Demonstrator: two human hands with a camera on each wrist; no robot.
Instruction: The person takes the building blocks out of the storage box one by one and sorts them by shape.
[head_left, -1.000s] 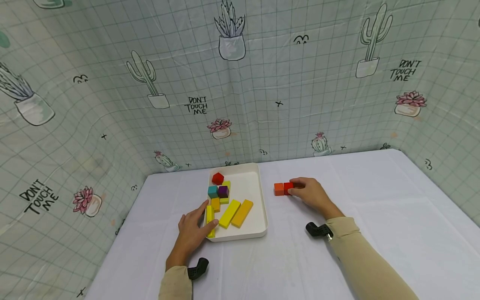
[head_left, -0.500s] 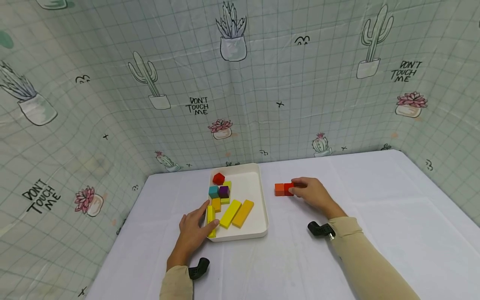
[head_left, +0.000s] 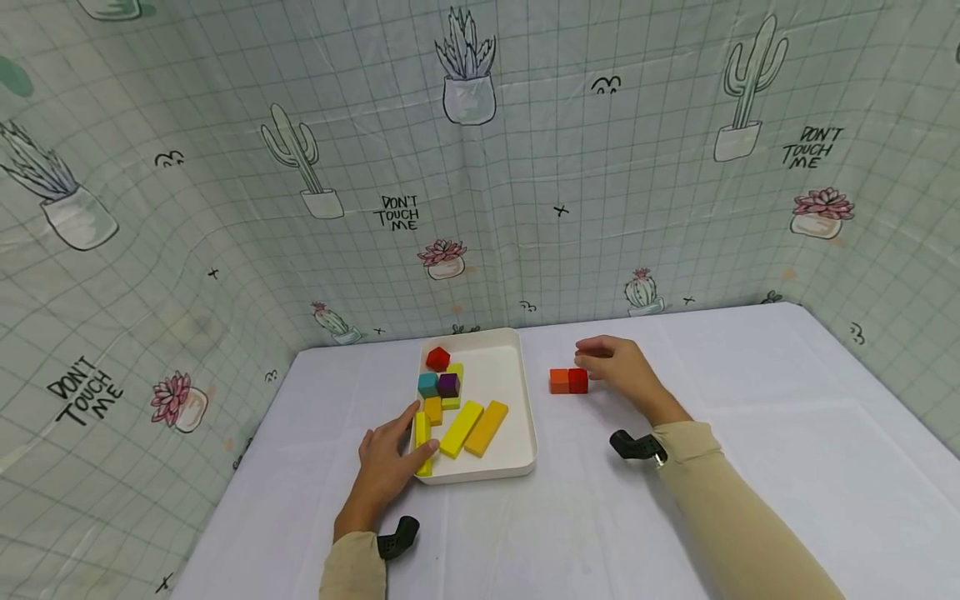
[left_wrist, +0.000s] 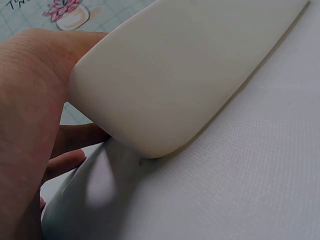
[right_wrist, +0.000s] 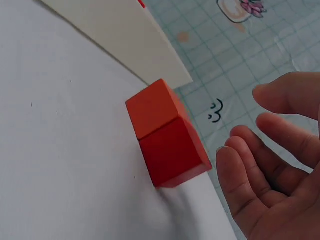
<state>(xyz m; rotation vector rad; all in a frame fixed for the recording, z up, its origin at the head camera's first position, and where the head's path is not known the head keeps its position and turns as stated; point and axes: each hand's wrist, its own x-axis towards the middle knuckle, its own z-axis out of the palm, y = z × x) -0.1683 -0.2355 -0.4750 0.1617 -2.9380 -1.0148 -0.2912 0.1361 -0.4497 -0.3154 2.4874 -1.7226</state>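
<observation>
An orange cube (head_left: 559, 382) and a red cube (head_left: 578, 382) sit side by side, touching, on the white cloth. My right hand (head_left: 622, 371) hovers just behind and right of them. In the right wrist view its fingers hold nothing, and a gap parts them from the red cube (right_wrist: 175, 152). At the white tray (head_left: 517, 442), my left hand (head_left: 385, 458) grips the left wall, thumb over the rim and fingers outside. A yellow block (head_left: 423, 446) stands inside by that thumb. The left wrist view shows the tray wall (left_wrist: 145, 85) and fingers partly hidden behind it.
Inside the tray are a yellow block (head_left: 461, 429), an orange-yellow block (head_left: 487, 429), a teal cube (head_left: 427, 384), a purple cube (head_left: 448, 385) and a red faceted block (head_left: 438, 359). A patterned curtain (head_left: 517, 167) rises behind the table.
My right hand has let go of the red cube and lifted slightly up and back. Both cubes stay put, and the left hand keeps its place on the tray.
</observation>
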